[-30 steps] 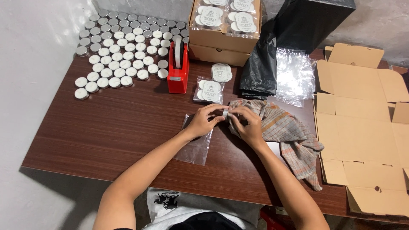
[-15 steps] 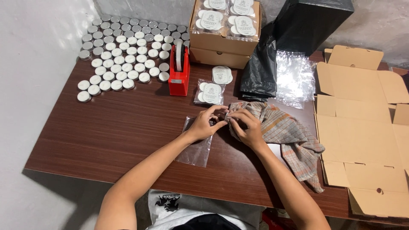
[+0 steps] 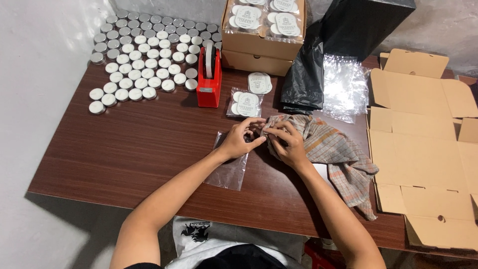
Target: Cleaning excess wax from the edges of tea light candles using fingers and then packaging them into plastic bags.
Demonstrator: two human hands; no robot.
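- Rows of small round silver tins (image 3: 142, 60) crowd the far left corner of the dark wooden table (image 3: 124, 154), well apart from the hands.
- A red tape dispenser (image 3: 209, 79) stands upright just right of the tins, its long axis running away from the person.
- A clear plastic sleeve (image 3: 230, 167) lies flat under and in front of the left hand (image 3: 239, 142), its long axis running from the hand back toward the person's body.
- The left hand pinches something small at its fingertips, which meet the right hand's; what is pinched is too hidden to tell.
- Sealed packets of white-lidded tins (image 3: 245, 103) lie just beyond the hands, near an open carton (image 3: 261, 47) holding more.
- The right hand (image 3: 289, 144) grips a fold of a plaid cloth (image 3: 338, 154), fingers curled around the fabric, apparently wrapping the same small item. Both hands are equally close to it, meeting at mid-table.
- The cloth, checked grey and orange, is crumpled and trails right and toward the table's near edge.
- A black plastic bag (image 3: 308, 79), a stack of clear bags (image 3: 343, 87) and flat cardboard blanks (image 3: 423, 144) fill the right side.
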